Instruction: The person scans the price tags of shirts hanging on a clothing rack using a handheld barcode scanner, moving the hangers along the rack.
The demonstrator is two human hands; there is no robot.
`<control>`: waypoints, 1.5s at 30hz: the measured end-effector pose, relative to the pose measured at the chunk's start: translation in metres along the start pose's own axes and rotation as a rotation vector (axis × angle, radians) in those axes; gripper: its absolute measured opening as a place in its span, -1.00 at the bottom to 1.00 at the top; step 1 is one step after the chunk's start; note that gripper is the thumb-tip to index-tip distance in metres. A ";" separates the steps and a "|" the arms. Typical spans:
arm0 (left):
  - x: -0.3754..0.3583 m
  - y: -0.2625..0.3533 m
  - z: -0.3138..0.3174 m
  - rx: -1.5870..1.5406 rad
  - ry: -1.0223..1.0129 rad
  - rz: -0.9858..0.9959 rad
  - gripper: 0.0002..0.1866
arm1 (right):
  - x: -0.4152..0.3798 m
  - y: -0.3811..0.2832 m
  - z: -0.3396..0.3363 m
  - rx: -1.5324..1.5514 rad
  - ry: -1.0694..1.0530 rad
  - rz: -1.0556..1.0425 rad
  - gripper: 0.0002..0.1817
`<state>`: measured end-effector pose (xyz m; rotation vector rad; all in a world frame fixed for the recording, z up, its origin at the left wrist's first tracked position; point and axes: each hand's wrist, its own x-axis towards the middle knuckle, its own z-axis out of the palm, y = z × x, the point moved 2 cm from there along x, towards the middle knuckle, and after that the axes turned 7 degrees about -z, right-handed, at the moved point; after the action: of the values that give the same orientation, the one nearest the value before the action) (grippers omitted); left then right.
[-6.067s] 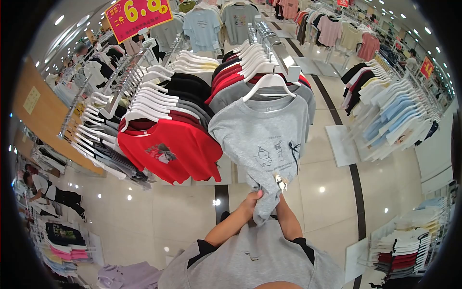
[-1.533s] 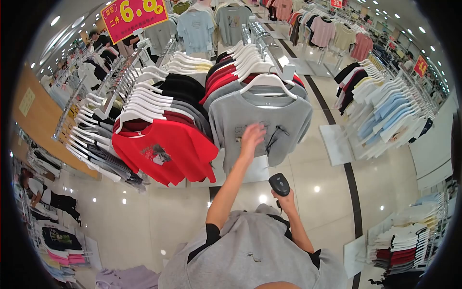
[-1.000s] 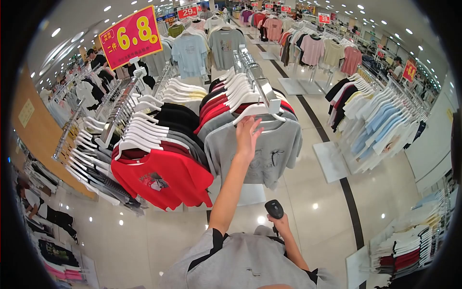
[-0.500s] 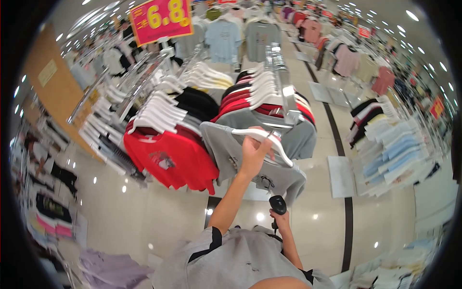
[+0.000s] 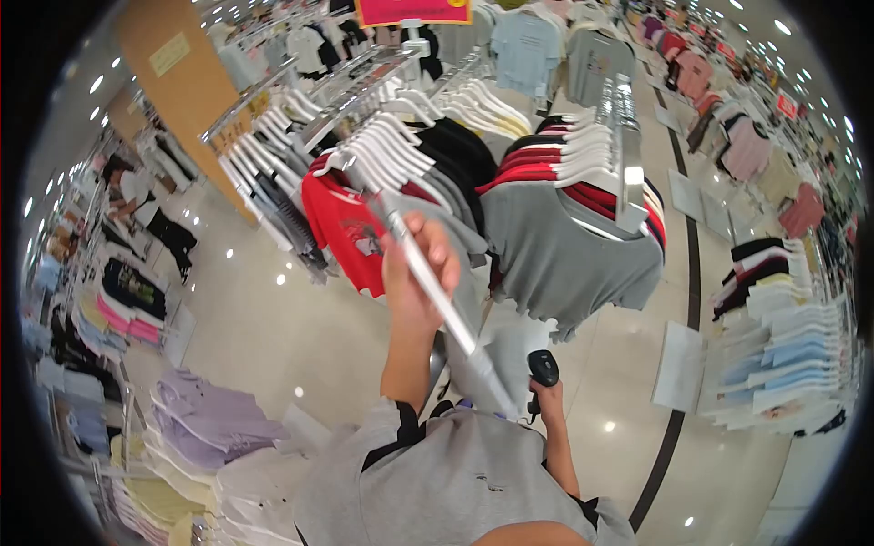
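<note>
My left hand (image 5: 417,273) is closed on a white hanger (image 5: 446,309), which slants down to the right and is smeared by motion. A grey T-shirt (image 5: 519,359) hangs from it, partly hidden by the hand and hanger. Lower right, my right hand (image 5: 549,400) grips a black barcode scanner (image 5: 543,368), held upright beside the shirt. Just beyond my left hand is a red T-shirt (image 5: 341,227) at the front of a rack row. Another grey T-shirt (image 5: 583,246) fronts the row to its right.
Metal rack bars (image 5: 628,164) carry rows of white hangers ahead. A purple garment (image 5: 214,423) hangs at lower left. Light blue and white clothes (image 5: 783,364) hang at right. A person (image 5: 146,209) stands at far left near a wooden pillar (image 5: 173,91).
My left hand has drawn the hanger and grey T-shirt away from the rack, turning the hanger to a steep slant. The view has swung left. The scanner stays in my right hand.
</note>
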<state>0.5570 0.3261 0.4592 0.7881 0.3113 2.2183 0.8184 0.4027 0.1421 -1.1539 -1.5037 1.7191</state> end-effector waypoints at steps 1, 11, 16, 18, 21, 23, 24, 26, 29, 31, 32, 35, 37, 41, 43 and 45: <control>-0.010 -0.002 0.006 -0.023 0.000 0.003 -0.60 | 0.002 0.011 -0.001 0.046 0.016 0.017 -0.81; -0.064 0.013 0.018 -0.295 -0.418 -0.169 -0.59 | -0.009 0.014 -0.014 0.067 -0.036 0.044 -0.78; -0.070 0.045 0.024 0.026 -0.491 0.144 -0.63 | -0.006 0.022 -0.012 0.015 -0.003 0.082 -0.78; -0.055 0.050 -0.007 0.272 0.087 0.466 -0.67 | -0.001 0.037 -0.013 -0.014 -0.013 0.036 -0.79; -0.008 0.081 -0.078 0.524 0.414 0.419 -0.65 | -0.005 0.030 -0.012 -0.033 0.021 0.078 -0.79; 0.028 0.096 -0.111 0.585 0.579 0.303 -0.65 | -0.008 0.025 -0.009 -0.059 0.035 0.142 -0.81; 0.048 0.102 -0.125 0.517 0.525 0.344 -0.77 | -0.006 0.030 -0.008 -0.002 0.038 0.127 -0.82; 0.075 0.118 -0.163 0.500 0.502 0.278 -0.79 | -0.004 0.036 -0.009 0.004 0.023 0.129 -0.84; 0.105 0.124 -0.181 0.470 0.516 0.213 -0.81 | -0.001 0.038 -0.008 0.055 0.037 0.110 -0.85; 0.125 0.125 -0.201 0.506 0.546 0.184 -0.81 | 0.001 0.037 -0.007 0.044 0.022 0.117 -0.86; 0.134 0.123 -0.211 0.511 0.588 0.168 -0.79 | 0.002 0.037 -0.007 0.054 0.023 0.115 -0.86; 0.141 0.115 -0.227 0.527 0.677 0.171 -0.75 | 0.001 0.039 -0.005 0.072 0.038 0.114 -0.85; 0.136 0.109 -0.244 0.549 0.707 0.213 -0.76 | -0.002 0.040 -0.004 0.087 0.072 0.117 -0.84; 0.125 0.099 -0.249 0.895 0.872 0.253 -0.59 | -0.003 0.048 -0.003 0.108 0.053 0.131 -0.83; 0.119 0.082 -0.226 1.439 0.938 0.606 -0.55 | -0.004 0.043 -0.003 0.087 0.045 0.149 -0.84; 0.112 0.035 -0.158 1.594 0.637 0.646 -0.64 | -0.003 0.044 -0.002 0.082 0.066 0.148 -0.84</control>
<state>0.3791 0.3860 0.4002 0.9145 2.6175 2.4026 0.8272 0.3920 0.0998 -1.2937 -1.3252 1.8028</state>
